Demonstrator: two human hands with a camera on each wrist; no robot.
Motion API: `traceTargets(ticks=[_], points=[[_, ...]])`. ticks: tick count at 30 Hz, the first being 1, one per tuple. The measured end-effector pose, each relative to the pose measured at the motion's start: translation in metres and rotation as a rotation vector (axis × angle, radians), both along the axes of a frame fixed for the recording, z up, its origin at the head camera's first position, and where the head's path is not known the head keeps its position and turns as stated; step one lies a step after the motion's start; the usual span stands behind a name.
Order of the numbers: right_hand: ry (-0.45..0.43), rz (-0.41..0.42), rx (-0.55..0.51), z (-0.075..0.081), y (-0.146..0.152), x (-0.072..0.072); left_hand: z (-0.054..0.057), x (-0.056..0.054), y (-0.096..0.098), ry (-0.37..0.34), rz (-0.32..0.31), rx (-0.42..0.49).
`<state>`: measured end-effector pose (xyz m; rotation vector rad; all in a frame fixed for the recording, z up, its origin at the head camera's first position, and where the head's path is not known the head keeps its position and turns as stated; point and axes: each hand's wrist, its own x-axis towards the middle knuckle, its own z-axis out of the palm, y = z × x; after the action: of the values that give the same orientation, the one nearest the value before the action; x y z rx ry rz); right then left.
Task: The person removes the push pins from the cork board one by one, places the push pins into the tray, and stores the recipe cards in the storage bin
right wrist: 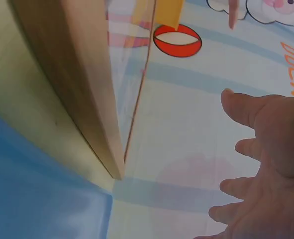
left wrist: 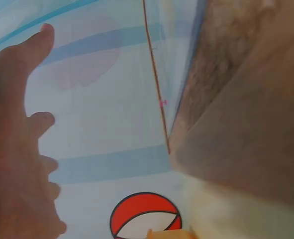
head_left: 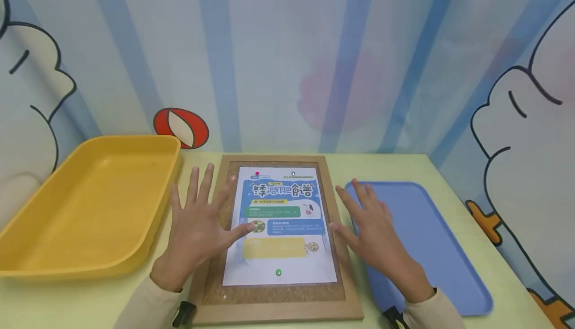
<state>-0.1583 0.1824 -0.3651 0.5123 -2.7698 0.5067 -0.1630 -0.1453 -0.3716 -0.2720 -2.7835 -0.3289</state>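
Observation:
A wood-framed corkboard [head_left: 274, 314] lies on the table, bearing a printed poster [head_left: 278, 269] with blue, green and yellow blocks. A red pushpin [head_left: 257, 173] and a white pushpin [head_left: 294, 173] mark its top edge, and a green pushpin [head_left: 278, 272] its bottom. My left hand [head_left: 197, 229] hovers with spread fingers over the board's left side, thumb over the poster. Over the right side of the frame and the edge of the blue tray [head_left: 431, 249], my right hand [head_left: 377, 234] is held out, fingers spread. Both hands hold nothing.
At the left of the pale yellow table [head_left: 404, 166] stands a deep yellow bin [head_left: 90, 204]. The flat blue tray lies to the right of the corkboard. Behind the table rises a striped backdrop [head_left: 278, 59] with cartoon drawings.

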Motion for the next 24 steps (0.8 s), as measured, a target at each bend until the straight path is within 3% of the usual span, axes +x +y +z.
traceTargets(ticks=[6, 13, 18, 24], points=[[-0.064, 0.059, 0.050, -0.010, -0.018, 0.001, -0.011, -0.006, 0.007, -0.284, -0.048, 0.030], [-0.143, 0.179, 0.050, -0.016, -0.038, 0.004, -0.009, -0.012, 0.014, -0.528, -0.077, 0.092], [-0.227, 0.298, 0.004, -0.020, -0.044, 0.005, -0.012, -0.016, 0.017, -0.568, -0.044, 0.022], [-0.260, 0.460, -0.005, -0.025, -0.048, -0.002, -0.009, -0.024, 0.022, -0.555, 0.099, 0.018]])
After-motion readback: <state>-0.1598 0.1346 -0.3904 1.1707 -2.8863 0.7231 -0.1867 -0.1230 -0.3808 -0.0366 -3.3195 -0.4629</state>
